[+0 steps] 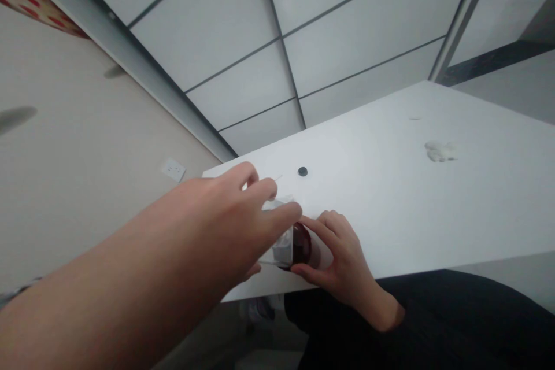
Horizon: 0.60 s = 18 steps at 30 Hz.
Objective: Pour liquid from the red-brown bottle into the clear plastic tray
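A rounded, dark reddish-brown glass-like container stands near the front edge of the white table. My right hand curves around its right side, with the thumb and index finger touching it. My left hand reaches in from the left with curled fingers over a clear, wrinkled plastic piece, which sits against the container's left side. The index finger lies across the plastic's top. My left hand and forearm hide much of the plastic. A small, round black cap lies on the table beyond my hands.
On the right of the white table lies a crumpled, whitish translucent scrap. Paneled sliding doors stand behind the table. A wall socket is on the left wall. Black clothing shows below the table's front edge.
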Available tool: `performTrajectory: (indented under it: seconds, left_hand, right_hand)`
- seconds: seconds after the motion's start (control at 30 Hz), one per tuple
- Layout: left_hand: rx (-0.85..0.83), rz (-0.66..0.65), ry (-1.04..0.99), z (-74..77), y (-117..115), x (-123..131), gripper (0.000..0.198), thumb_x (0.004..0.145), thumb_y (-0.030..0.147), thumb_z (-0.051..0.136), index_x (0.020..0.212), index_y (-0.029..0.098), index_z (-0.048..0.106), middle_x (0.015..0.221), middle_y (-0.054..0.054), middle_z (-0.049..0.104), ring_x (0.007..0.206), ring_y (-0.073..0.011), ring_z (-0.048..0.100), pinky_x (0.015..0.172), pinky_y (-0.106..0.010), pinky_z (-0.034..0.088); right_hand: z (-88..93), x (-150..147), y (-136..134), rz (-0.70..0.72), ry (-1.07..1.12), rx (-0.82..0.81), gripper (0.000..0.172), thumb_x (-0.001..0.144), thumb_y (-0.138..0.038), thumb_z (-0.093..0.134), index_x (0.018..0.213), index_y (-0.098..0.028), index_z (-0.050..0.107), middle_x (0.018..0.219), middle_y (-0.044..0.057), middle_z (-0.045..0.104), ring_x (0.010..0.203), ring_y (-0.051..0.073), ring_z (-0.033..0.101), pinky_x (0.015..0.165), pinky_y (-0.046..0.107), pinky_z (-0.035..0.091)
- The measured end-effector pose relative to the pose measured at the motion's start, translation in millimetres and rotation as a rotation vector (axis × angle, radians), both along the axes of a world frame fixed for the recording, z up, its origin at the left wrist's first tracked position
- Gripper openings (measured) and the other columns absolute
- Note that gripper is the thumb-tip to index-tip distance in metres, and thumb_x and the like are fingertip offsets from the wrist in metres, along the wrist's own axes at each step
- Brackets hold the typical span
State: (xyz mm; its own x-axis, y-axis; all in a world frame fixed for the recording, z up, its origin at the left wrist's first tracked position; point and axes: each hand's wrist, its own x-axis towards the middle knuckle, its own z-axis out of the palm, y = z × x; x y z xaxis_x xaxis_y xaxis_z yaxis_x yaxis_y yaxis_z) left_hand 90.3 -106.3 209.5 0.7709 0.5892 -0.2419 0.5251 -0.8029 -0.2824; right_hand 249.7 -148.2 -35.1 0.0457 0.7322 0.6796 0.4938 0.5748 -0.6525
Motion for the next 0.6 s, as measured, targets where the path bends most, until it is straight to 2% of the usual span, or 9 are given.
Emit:
performTrajectory:
  seconds: [0.17, 0.47, 0.6]
  left_hand:
    - [0.05, -0.05, 0.089, 2.1, 2, -1, 0.067, 0.076, 0.024, 0.089, 0.136, 0.037, 0.062, 0.134, -0.005, 0.071, 0.12, -0.035, 0.066, 0.075, -0.039, 0.06]
    - [0.08, -0.082, 0.122, 3.1, -5, 9, 0.063, 0.075, 0.028, 0.091, 0.132, 0.034, 0.065, 0.13, -0.005, 0.072, 0.119, -0.0337, 0.065, 0.084, -0.043, 0.062]
    - [0.098, -0.099, 0.136, 4.0, -7, 14, 0.057, 0.078, 0.03, 0.09, 0.13, 0.033, 0.066, 0.127, -0.005, 0.072, 0.118, -0.0319, 0.065, 0.084, -0.04, 0.061]
  right_hand:
    - [1.1, 0, 0, 0.011, 0.003, -0.009, 0.06, 0.101, -0.072, 0.053, 0.138, -0.024, 0.06, 0.092, 0.004, 0.058, 0.082, 0.023, 0.053, 0.071, 0.036, 0.041]
    - [0.7, 0, 1, -0.01, 0.008, 0.007, 0.058, 0.101, -0.071, 0.054, 0.137, -0.026, 0.061, 0.092, 0.004, 0.058, 0.082, 0.023, 0.054, 0.071, 0.037, 0.042]
    - [-0.1, 0, 1, -0.009, -0.002, 0.007, 0.057, 0.101, -0.07, 0.054, 0.137, -0.026, 0.061, 0.092, 0.004, 0.058, 0.082, 0.023, 0.054, 0.071, 0.038, 0.042]
